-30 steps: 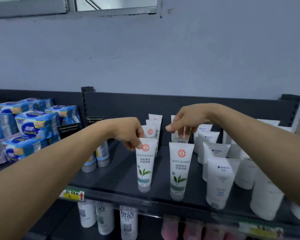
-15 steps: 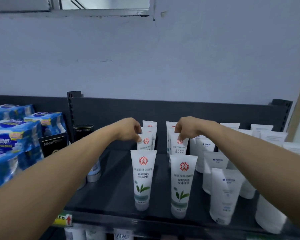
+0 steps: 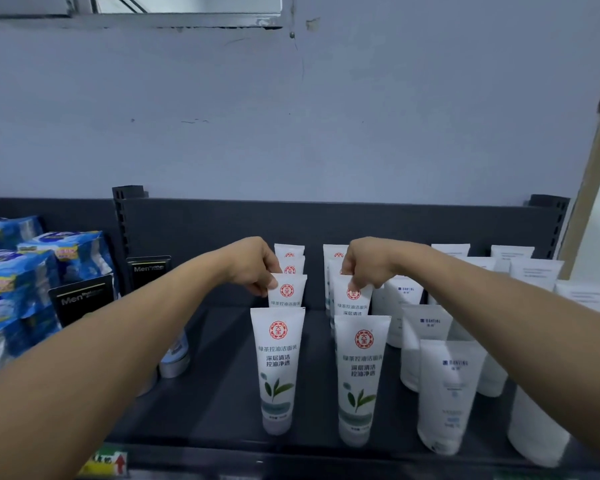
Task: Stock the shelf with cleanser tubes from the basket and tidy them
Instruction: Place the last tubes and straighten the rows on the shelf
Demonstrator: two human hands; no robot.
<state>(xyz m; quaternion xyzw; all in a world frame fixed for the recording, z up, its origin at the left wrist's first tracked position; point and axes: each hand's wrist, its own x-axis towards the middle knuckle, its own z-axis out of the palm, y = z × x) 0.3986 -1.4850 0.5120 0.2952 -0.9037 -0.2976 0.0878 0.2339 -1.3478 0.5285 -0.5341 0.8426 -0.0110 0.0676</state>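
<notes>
The step in hand appears to be tidying, not loading: the basket is out of view. Two rows of green-tea cleanser tubes stand cap-down on the dark shelf (image 3: pixel 219 403), running front to back. The left hand (image 3: pixel 253 268) pinches the top edge of the second tube in the left row (image 3: pixel 286 292), fingers closed on it. The right hand (image 3: pixel 364 265) grips the top of the second tube in the right row (image 3: pixel 352 297) likewise. Both front tubes (image 3: pixel 278 368) stand free. The next move likely calls for squaring each held tube behind its front neighbour, label forward, and releasing without tipping the plain white tubes (image 3: pixel 445 393) just beside the right row.
</notes>
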